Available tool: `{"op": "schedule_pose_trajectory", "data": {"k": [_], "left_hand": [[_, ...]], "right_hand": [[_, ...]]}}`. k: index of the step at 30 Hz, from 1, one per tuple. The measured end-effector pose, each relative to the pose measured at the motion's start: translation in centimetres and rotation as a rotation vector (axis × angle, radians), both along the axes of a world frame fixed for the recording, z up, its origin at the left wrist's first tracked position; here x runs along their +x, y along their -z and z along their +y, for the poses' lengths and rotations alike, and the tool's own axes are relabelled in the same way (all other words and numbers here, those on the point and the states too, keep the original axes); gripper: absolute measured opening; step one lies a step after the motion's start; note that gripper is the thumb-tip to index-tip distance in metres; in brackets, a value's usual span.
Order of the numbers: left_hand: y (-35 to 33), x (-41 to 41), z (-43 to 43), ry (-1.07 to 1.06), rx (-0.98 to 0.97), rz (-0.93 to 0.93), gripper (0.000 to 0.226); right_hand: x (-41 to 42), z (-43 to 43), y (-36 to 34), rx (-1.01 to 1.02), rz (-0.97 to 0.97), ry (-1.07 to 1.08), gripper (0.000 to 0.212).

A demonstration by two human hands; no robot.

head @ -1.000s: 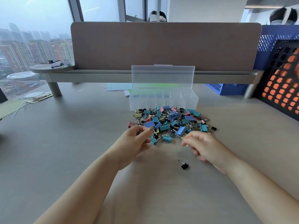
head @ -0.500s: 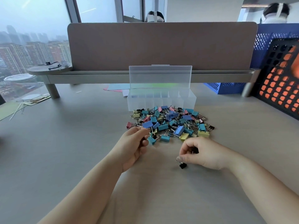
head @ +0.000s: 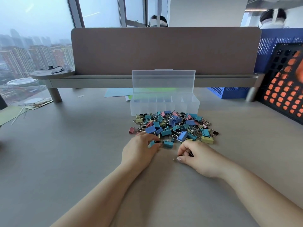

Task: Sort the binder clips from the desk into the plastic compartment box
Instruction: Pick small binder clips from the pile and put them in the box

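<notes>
Presently the left hand (head: 139, 152) pinches a teal clip (head: 151, 143), the right hand (head: 199, 157) a small half-hidden clip (head: 175, 159).

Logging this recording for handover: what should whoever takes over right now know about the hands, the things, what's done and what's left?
Left hand: grip on a teal clip at the pile's near edge.
Right hand: pinches a small clip, mostly hidden.
The pile lies on the desk before the open box.
Done: no clips show in the box.
Left: sort the whole pile.
</notes>
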State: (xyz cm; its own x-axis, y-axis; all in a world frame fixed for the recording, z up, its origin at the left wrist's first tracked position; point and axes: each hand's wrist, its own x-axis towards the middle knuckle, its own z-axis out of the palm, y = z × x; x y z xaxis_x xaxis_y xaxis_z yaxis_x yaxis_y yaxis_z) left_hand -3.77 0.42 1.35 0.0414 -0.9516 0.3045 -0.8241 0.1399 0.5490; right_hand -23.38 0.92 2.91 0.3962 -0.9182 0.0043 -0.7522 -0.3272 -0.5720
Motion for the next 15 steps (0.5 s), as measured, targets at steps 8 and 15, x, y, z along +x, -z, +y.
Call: {"op": "schedule_pose_trajectory", "data": {"k": [8,15], "left_hand": [[0.16,0.07,-0.06,-0.005,0.016,-0.031,0.018],[0.34,0.19,-0.25,-0.01,0.014,-0.028,0.018]], "right_hand": [[0.91,-0.08,0.31,-0.117,0.0,0.011,0.005],[0.25,0.04,0.1,-0.062,-0.036,-0.014,0.006]]}}
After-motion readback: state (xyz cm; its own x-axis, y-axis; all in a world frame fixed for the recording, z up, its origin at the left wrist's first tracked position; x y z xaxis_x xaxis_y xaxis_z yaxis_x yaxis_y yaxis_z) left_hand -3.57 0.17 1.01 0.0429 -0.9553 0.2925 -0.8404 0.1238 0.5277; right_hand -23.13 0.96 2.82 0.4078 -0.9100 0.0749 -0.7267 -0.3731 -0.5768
